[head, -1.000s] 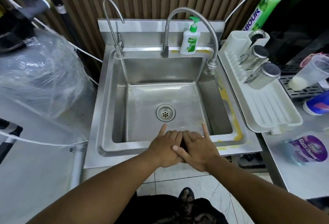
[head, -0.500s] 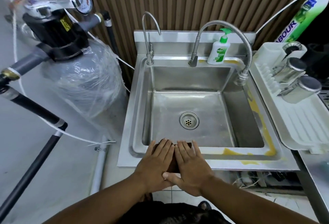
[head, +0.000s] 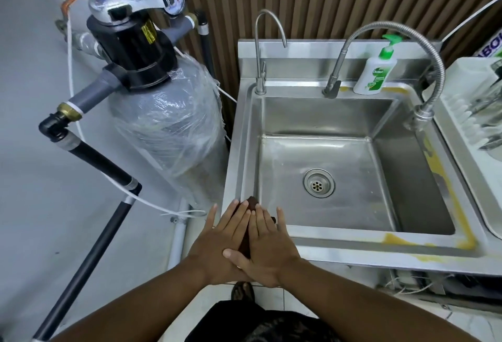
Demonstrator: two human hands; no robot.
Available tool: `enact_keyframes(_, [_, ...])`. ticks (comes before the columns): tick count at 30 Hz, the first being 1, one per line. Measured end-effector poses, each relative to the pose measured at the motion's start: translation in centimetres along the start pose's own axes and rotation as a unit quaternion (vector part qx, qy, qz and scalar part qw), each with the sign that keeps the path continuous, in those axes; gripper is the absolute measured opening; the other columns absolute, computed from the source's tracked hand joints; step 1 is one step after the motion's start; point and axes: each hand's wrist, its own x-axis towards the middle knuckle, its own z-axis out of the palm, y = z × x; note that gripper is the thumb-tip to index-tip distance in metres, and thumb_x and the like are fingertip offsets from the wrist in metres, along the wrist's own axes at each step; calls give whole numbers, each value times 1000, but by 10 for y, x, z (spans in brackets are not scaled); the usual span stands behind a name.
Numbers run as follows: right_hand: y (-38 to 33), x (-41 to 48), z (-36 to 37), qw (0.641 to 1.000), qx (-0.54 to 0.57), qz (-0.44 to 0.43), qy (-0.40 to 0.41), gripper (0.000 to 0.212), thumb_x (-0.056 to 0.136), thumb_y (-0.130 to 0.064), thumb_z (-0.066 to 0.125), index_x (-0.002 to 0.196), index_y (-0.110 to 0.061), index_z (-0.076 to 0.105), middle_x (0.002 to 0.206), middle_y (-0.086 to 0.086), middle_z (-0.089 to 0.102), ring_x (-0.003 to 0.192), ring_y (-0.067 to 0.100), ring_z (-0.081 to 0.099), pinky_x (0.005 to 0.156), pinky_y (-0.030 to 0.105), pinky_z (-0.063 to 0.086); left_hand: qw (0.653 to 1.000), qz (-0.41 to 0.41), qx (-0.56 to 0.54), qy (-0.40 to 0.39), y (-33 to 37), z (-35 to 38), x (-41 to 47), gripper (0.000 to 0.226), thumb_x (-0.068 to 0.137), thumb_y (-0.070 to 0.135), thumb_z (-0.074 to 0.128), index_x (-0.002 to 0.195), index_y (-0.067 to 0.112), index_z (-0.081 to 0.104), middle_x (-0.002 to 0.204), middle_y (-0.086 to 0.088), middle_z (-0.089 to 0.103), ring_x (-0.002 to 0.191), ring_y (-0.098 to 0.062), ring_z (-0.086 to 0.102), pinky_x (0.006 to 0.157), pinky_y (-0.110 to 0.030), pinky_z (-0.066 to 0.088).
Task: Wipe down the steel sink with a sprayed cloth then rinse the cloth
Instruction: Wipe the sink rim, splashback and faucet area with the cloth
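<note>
My left hand (head: 221,243) and right hand (head: 267,246) lie flat, fingers spread, side by side on the dark brown cloth (head: 251,203), pressing it against the near left corner of the steel sink (head: 380,249) rim; my right thumb crosses over my left hand (the cloth shows only between and beyond my fingers); the basin's drain (head: 319,182) sits well apart.

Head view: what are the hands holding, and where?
Both hands, left hand and right hand, press flat on a dark cloth on the sink rim's front-left corner; not gripped.

Bare forearms, dark patterned garment (head: 271,325) below
</note>
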Motion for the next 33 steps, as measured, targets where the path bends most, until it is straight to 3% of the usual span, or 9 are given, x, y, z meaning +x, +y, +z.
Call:
enact_keyframes(4, [-2,19,-15,997,73,30,-24,106,83,-84,-5,159,-9,-7,168,13,0,155,19,0,114,57,-26,999,-2,27,-22,-10,-13,20,130,65,96,33,157,18,-16,164,-2,-26,145,-21,-38,117,-62,-14])
enact_keyframes(8, [0,40,-25,978,195,55,-49,103,83,-84,-4,158,-14,-13,168,9,-6,155,13,5,115,52,-27,997,12,35,-64,-19,-26,39,147,49,107,32,153,20,-26,158,0,-40,140,-21,-46,115,-61,-19])
enact_keyframes(16, [4,67,-51,936,339,86,-46,95,89,-82,7,156,-20,-20,167,4,-15,155,14,9,124,43,-10,996,-10,81,-37,-41,-32,77,112,75,89,21,156,24,-22,163,0,-31,142,-20,-43,115,-59,-18])
enact_keyframes(20, [3,65,-49,941,326,83,-41,101,87,-84,6,157,-16,-16,168,5,-9,155,12,5,125,39,-9,996,-3,80,-38,-42,-29,74,114,72,90,17,156,23,-21,163,-1,-31,142,-19,-43,116,-58,-18])
enact_keyframes(23, [0,60,-43,950,296,86,-38,117,76,-92,1,159,-11,-11,169,8,-1,154,13,10,125,38,-7,997,0,72,-42,-38,-24,61,116,72,93,17,156,23,-21,163,-2,-30,142,-21,-43,117,-59,-16])
enact_keyframes(26, [-5,49,-41,964,246,87,-54,122,73,-94,-4,159,-8,-5,168,11,10,154,16,16,124,43,-10,998,-6,37,-56,-23,-26,44,121,65,100,8,154,25,-26,160,-2,-36,140,-21,-46,116,-60,-16])
enact_keyframes(30, [-15,26,-39,979,177,70,-71,113,79,-88,-5,160,-10,2,166,16,17,152,23,19,120,53,-17,997,-50,1,-66,5,-22,17,121,58,98,-3,151,27,-32,158,-1,-39,137,-21,-49,116,-59,-19])
enact_keyframes(31, [-16,20,-36,983,157,62,-69,109,82,-86,-4,160,-10,3,166,16,16,153,24,17,119,55,-18,997,-64,-9,-48,12,-16,11,117,65,98,2,153,28,-29,161,-3,-32,141,-23,-44,116,-60,-16])
enact_keyframes(33, [-13,9,-28,992,105,39,-54,107,83,-84,-5,161,-11,5,166,14,15,153,26,12,117,57,-21,994,-100,-40,-31,28,-7,-1,113,76,93,22,160,22,-4,168,-12,1,153,-29,-17,117,-62,1])
